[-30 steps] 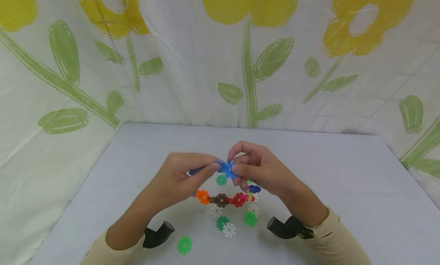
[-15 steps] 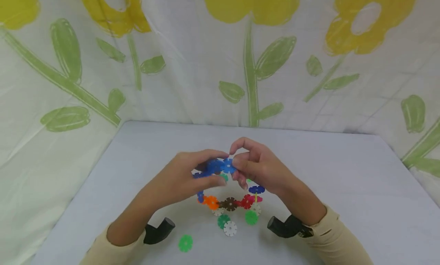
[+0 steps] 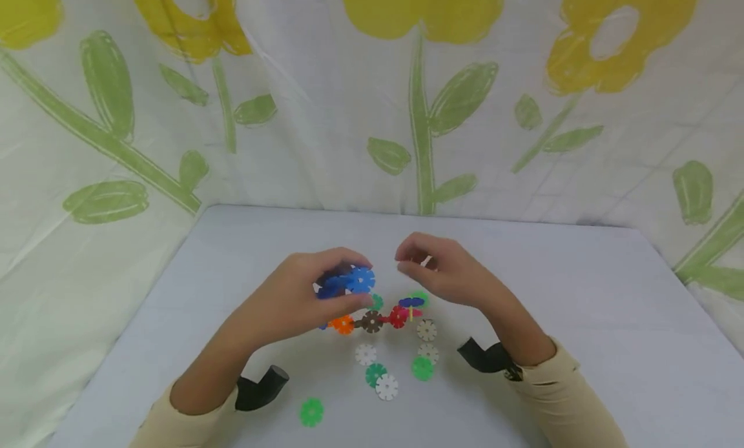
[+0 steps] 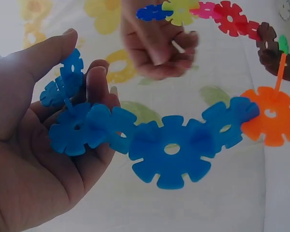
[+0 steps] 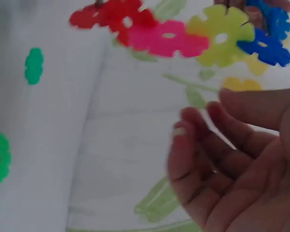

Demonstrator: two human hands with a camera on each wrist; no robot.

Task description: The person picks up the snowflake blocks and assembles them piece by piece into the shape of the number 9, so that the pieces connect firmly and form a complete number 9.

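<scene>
My left hand (image 3: 302, 299) holds the blue end of a chain of slotted plastic snowflake discs, with the fingers curled behind it. In the left wrist view, several linked blue discs (image 4: 150, 164) run from the palm to an orange disc (image 4: 256, 123). Brown, red, pink and yellow discs follow, and the far end is a dark blue disc (image 5: 273, 54). The chain hangs over the table in a loose curve. My right hand (image 3: 444, 270) is raised beside the left one, fingers loosely bent and holding nothing; a gap separates it from the chain.
Loose snowflake discs lie on the pale table (image 3: 552, 280): a bright green one (image 3: 305, 414) at the front left, a white one (image 3: 380, 392) overlapping a green one (image 3: 371, 373), and others nearby. Black camera mounts (image 3: 264, 391) sit on both wrists. A flower-printed curtain (image 3: 325, 144) stands behind.
My right hand has let go of the light blue disc and moved off to the right. The left hand has shifted slightly left with the chain, whose far side now appears higher.
</scene>
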